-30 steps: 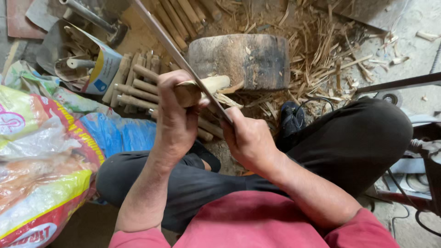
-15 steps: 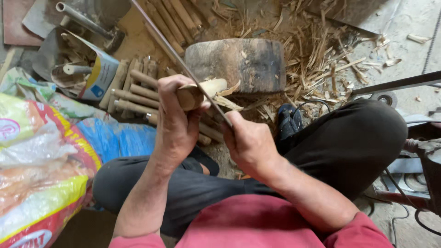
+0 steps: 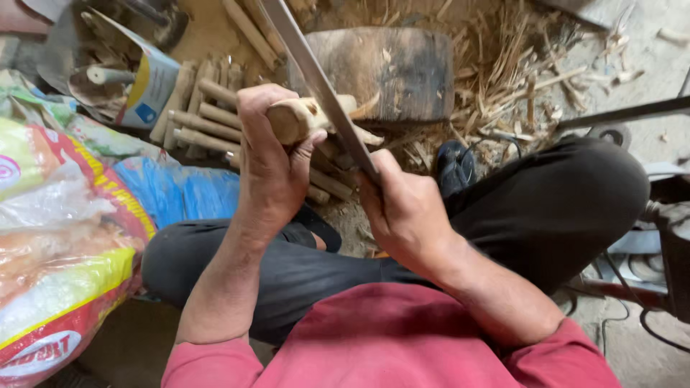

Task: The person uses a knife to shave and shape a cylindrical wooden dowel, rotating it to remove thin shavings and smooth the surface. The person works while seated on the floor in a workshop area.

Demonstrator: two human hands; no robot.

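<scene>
- Down on the ground, at far left: big plastic sacks [image 3: 65, 237] in red, yellow and blue, piled against the crossed legs in dark trousers [image 3: 546, 208].
- Straight ahead, past both hands: a heavy wood block [image 3: 392, 68], dark and scarred on top, ringed by pale shavings [image 3: 517, 86].
- Left of the block: a row of cut sticks [image 3: 205, 118] lying side by side, some running under the hands.
- Upper left: an open carton [image 3: 140, 79] tipped on its side, more sticks inside.
- Crossing the middle on a slant: a long flat blade [image 3: 316, 79], edge pressed against the wooden peg [image 3: 302, 116], tip out of view at the top.
- Right hand [image 3: 406, 212]: fingers wrapped tight round the lower end of the blade, just below the peg.
- Left hand [image 3: 269, 162]: clamped round the near end of the peg, thumb alongside, pale far end sticking out toward the block, held above the sticks.
</scene>
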